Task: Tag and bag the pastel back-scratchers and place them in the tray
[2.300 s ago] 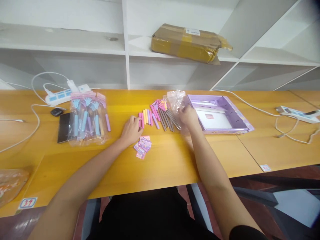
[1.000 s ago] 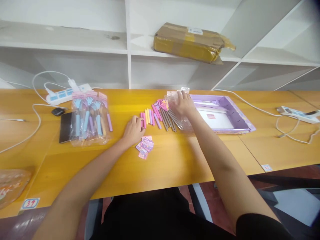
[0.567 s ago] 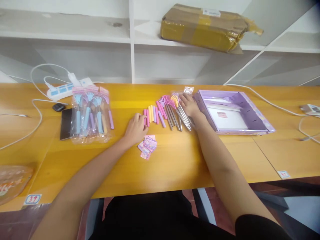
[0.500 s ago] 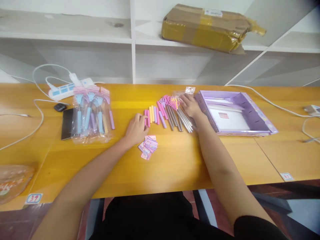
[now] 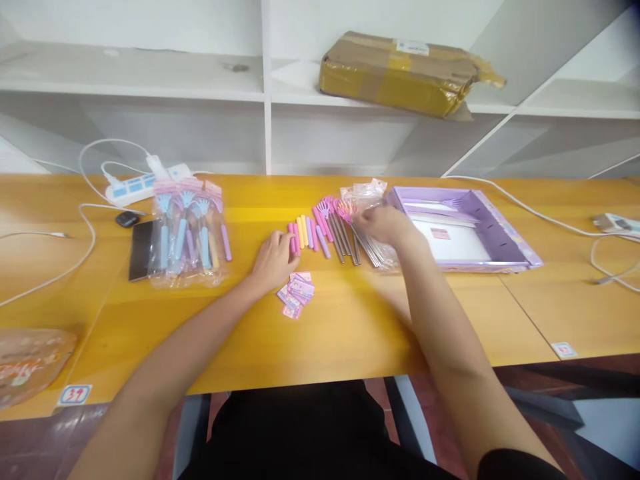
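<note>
My left hand (image 5: pixel 273 259) rests on the table, loosely curled with fingers apart, its fingertips beside the leftmost pink handle sleeve (image 5: pixel 292 240). Yellow sleeves (image 5: pixel 302 231) and a lilac sleeve (image 5: pixel 323 243) lie further along that row. My right hand (image 5: pixel 384 224) is above the metal rods (image 5: pixel 369 247) of several back scratchers, its fingers drawn together by a pink and yellow hand-shaped head (image 5: pixel 346 209). Whatever is between those fingers is hidden. Clear plastic bags (image 5: pixel 367 191) lie behind and under this hand. Small printed cards (image 5: pixel 299 290) are piled in front of the sleeves.
Bagged back scratchers (image 5: pixel 186 233) lie at left over a dark flat object (image 5: pixel 141 250), near a white power strip (image 5: pixel 145 185). A purple tray (image 5: pixel 505 230) stands at right. A taped carton (image 5: pixel 400 73) sits on the shelf; white cables (image 5: pixel 530 212) cross the table.
My right hand has lifted off the plastic bags and turned its fingers left toward the scratcher heads. My left hand stays by the sleeves. The camera view has shifted slightly.
</note>
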The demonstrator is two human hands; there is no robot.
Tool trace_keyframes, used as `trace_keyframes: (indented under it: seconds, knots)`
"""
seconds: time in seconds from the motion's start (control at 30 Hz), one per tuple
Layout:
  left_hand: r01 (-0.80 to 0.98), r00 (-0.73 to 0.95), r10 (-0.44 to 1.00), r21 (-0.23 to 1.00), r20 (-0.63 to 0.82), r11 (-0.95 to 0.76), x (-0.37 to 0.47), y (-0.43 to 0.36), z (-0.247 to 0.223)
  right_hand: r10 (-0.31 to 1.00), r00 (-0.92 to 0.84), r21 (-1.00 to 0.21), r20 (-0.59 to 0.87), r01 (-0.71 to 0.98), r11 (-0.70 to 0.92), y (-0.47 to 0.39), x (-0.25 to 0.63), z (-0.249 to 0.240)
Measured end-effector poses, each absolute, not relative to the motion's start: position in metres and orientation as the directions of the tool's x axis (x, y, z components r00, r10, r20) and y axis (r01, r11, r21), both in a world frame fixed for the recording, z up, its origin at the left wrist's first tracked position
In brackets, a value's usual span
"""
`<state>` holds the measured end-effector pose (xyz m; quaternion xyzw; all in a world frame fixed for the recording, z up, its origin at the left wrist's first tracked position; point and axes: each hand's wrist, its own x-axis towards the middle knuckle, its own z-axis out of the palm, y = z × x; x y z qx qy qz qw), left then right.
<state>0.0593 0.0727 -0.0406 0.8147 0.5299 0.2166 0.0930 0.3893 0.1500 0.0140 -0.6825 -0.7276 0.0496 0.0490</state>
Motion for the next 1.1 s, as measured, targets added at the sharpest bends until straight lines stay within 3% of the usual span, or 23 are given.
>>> trace_keyframes:
  seconds: [0.1,0.3,0.87,1.1]
  knots:
    - [0.83,0.335,0.908,0.376,0.254,-0.411,0.059,0.072,-0.041,1.0,-0.014,-0.063,-0.017,0.998,0.013,0.13,0.358,0.007]
    - [0.833,0.325,0.91,0.378,0.258,-0.404,0.059,0.073,-0.042,0.992,0.113,-0.058,0.049,0.992,-0.11,0.126,0.338,0.0]
    - [0.83,0.329,0.914,0.388,0.238,-0.4,0.058,0.07,-0.038,1.0,0.013,-0.054,-0.017,0.998,-0.014,0.186,0.345,-0.021]
    - [0.795,0.277,0.925,0.479,0.26,-0.373,0.057,0.074,-0.038,0.995,0.096,-0.102,-0.005,0.99,-0.096,0.182,0.338,-0.01]
